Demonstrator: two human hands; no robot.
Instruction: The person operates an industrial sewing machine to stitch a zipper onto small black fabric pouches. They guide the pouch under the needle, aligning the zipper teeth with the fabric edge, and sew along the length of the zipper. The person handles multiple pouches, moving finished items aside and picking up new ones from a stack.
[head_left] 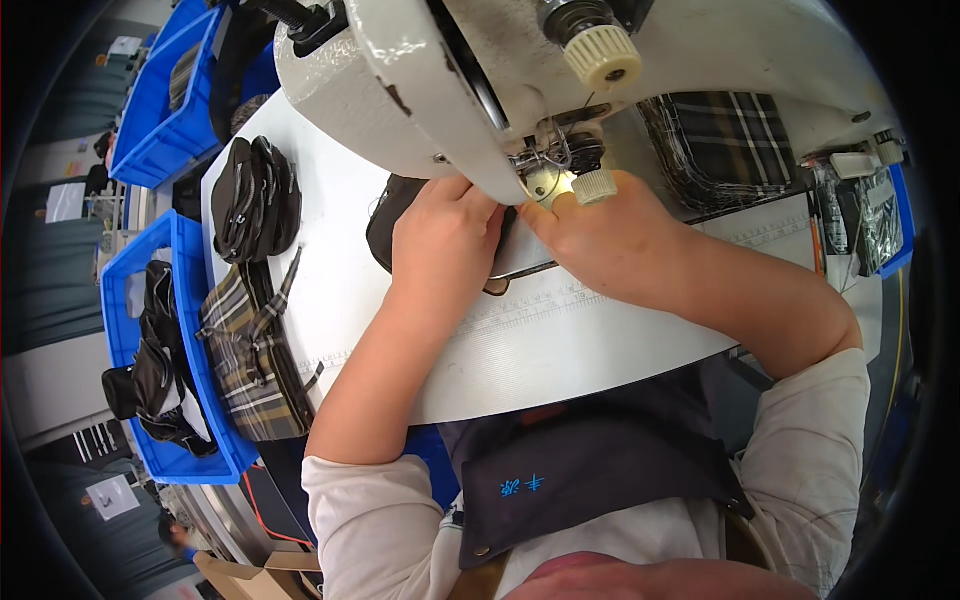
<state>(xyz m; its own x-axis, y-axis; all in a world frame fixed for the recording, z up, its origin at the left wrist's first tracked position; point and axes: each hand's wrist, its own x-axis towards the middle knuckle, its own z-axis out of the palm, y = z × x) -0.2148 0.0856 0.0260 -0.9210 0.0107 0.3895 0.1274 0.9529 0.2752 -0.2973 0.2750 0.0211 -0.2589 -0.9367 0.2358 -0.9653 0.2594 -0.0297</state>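
A white sewing machine (370, 90) with a lit needle area arches over my hands. A dark fabric piece (385, 230) lies under it on the white worktable (500, 360), partly hidden by my hands. My left hand (445, 225) has its fingers curled closed on the piece, just left of the presser foot. My right hand (610, 230) grips the piece's right side, with fingertips close to the needle and partly hidden by the machine's parts.
Dark sewn pieces (255, 200) and plaid cloth (250, 350) lie left, beside blue bins (236, 460) (120, 160). A plaid stack (720, 140) sits behind my right hand. Plastic-wrapped items (875, 230) are far right. Part of another person's arm (185, 545) shows lower left.
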